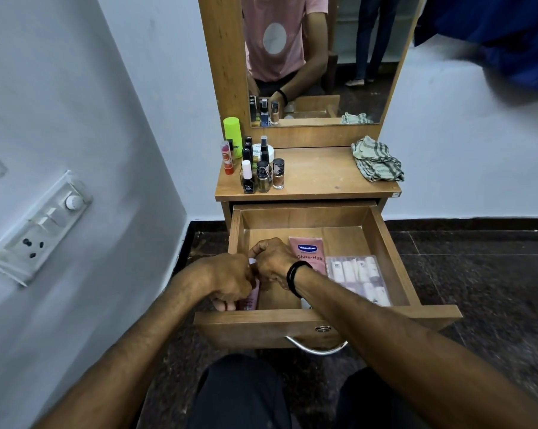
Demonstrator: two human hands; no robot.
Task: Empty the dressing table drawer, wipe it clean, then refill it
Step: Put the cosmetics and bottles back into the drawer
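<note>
The wooden drawer is pulled out below the dressing table top. Inside lie a pink Vaseline tube and a clear pack of small white bottles at the right. At the drawer's front left, my left hand grips a pink bottle. My right hand has its fingers curled at that bottle's white top. A checked cloth lies crumpled on the table top's right side.
Several small bottles, nail polishes and a green can stand on the table top's left. A mirror rises behind. A white wall with a switch panel is close on the left. Dark floor surrounds the unit.
</note>
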